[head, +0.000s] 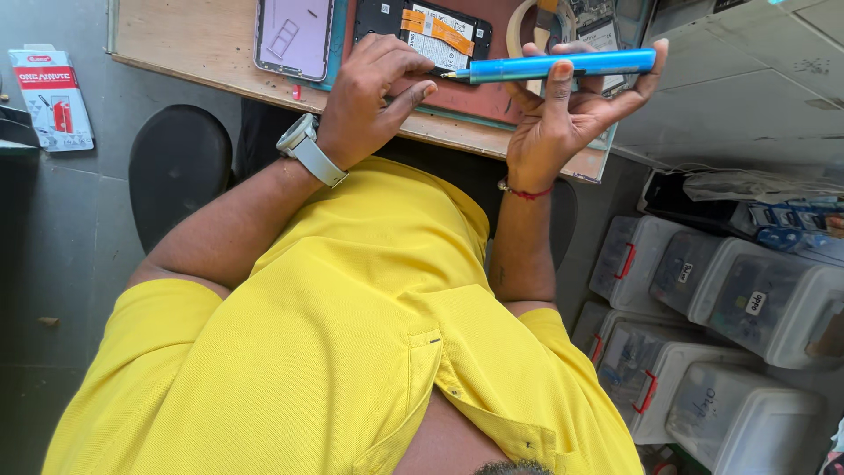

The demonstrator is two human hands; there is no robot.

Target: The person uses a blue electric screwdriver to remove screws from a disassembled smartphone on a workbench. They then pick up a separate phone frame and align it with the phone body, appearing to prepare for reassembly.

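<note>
- Yellow shirt (pixel 352 334) fills the near view.
- Left hand (pixel 374 92), fingers curled together on the opened phone (pixel 440 35) at the bench (pixel 176 40) edge; I cannot tell if it pinches anything.
- Blue screwdriver (pixel 563 66) lies level, long axis left-right, tip pointing at the left fingertips, just beside them.
- Right hand (pixel 571 114) is clamped on its barrel.

One blue electric screwdriver (pixel 563 66), one opened phone (pixel 422 31), two hands.

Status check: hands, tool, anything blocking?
Right hand grips blue screwdriver. Left hand pinches its tip. Opened phone behind, unobstructed.
</note>
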